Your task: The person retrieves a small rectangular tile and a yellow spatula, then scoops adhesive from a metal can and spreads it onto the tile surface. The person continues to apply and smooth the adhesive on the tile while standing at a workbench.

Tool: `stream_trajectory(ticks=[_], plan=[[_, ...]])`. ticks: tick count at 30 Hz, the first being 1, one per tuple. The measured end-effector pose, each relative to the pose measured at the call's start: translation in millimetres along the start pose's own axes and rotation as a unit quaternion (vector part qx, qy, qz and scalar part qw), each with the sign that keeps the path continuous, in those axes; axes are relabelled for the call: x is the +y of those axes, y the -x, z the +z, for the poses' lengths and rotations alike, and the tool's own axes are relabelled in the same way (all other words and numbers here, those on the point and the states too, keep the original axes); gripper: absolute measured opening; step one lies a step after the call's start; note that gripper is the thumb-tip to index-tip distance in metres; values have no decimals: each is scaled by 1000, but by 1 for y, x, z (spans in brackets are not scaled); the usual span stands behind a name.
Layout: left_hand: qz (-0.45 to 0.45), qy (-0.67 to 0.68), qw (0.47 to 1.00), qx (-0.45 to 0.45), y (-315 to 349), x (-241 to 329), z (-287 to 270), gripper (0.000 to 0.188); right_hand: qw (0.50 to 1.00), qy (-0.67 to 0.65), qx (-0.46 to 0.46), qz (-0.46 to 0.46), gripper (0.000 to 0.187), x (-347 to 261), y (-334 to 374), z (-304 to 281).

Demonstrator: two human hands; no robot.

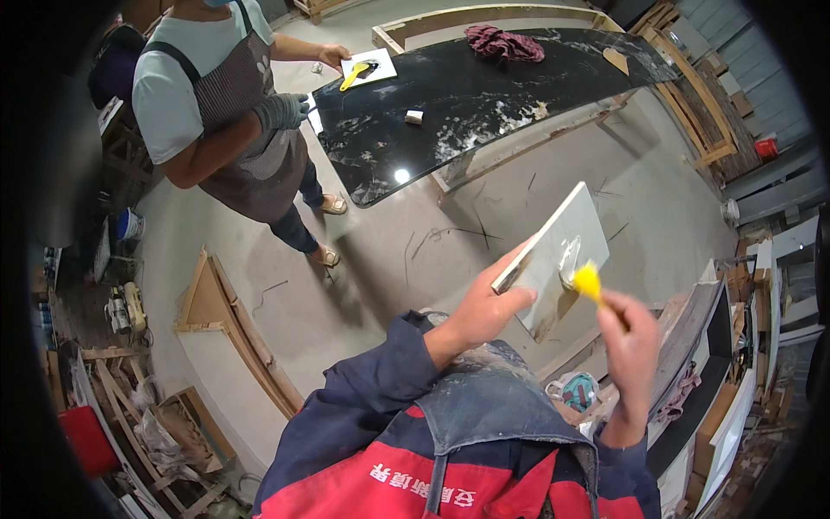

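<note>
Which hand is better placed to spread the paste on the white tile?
Right. The right hand holds the yellow plastic scraper with its blade against the flat white tile's face, while the left hand is occupied gripping the tile's lower edge.

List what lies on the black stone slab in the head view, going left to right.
White tile with a yellow scraper on it → small pale block → crumpled dark red rag, all on the black stone slab.

Stone workshop, black marble slab (pixel 484 95), wooden frames (pixel 233 337), concrete floor (pixel 389 251)
</note>
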State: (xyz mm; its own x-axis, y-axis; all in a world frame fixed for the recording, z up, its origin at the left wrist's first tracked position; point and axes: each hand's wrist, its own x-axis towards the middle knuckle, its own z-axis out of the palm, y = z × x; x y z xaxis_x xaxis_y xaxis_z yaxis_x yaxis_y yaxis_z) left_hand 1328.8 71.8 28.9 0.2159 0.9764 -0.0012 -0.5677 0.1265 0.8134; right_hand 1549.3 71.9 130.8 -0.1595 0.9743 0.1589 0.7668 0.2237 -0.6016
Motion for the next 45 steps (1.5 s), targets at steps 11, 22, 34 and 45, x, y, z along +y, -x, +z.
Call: stream_trajectory(ticks=[11, 22, 34, 45], plan=[[41, 38, 996, 68, -6, 12, -12, 69, 967, -229, -18, 107, 25, -2, -12, 35], [23, -80, 997, -4, 0, 17, -21, 66, 811, -500, -118, 279, 27, 18, -26, 36], [-11, 15, 999, 32, 0, 8, -17, 68, 998, -43, -41, -33, 29, 18, -3, 35], [0, -74, 997, 9, 0, 0, -16, 71, 999, -46, -15, 19, 30, 10, -14, 1]])
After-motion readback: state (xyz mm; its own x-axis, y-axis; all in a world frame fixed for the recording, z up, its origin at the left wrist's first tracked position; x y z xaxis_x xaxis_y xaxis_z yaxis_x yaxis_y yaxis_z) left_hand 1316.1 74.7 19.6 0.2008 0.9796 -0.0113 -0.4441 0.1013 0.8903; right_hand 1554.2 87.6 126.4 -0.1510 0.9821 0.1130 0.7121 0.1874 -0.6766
